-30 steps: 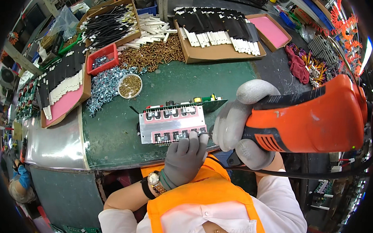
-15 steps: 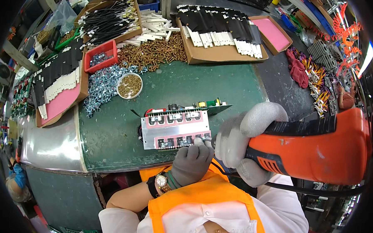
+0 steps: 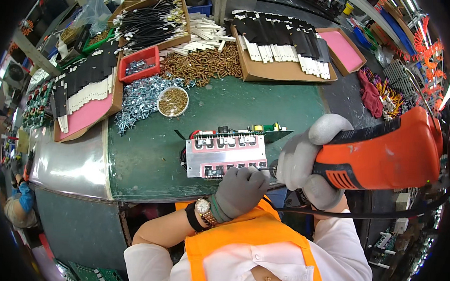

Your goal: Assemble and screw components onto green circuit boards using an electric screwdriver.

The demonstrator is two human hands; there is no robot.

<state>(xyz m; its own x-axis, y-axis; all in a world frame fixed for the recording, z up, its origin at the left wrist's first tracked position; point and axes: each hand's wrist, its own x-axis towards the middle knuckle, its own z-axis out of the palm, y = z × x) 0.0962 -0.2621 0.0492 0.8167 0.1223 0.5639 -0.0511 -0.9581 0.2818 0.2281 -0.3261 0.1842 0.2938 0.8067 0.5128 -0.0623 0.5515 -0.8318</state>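
Observation:
My right hand [image 3: 304, 156], in a grey-white glove, is wrapped round an orange-red power screwdriver [image 3: 380, 157] with black grips, held level. Its bit points left at the near right corner of a silver metal plate [image 3: 227, 153]. Black components sit on pink strips along the plate's far and near edges. A green circuit board [image 3: 278, 135] runs along the far side. My left hand [image 3: 240, 191], in a dark grey glove, lies against the near edge, its fingers curled together beside the bit. What those fingers pinch, if anything, is hidden.
Beyond the plate stand a round tub [image 3: 159, 108] of small brass screws, a heap of silvery-blue screws [image 3: 133, 104], a red tray [image 3: 155, 57] and a heap of brass-coloured parts [image 3: 208, 67]. Cardboard boxes [image 3: 268, 72] hold black-and-white strips. A black cable [image 3: 372, 214] hangs by the screwdriver.
The whole view has shifted, so the bench appears farther right. The screwdriver's body has swung away from me and tilts more. My left hand covers more of the near row of components.

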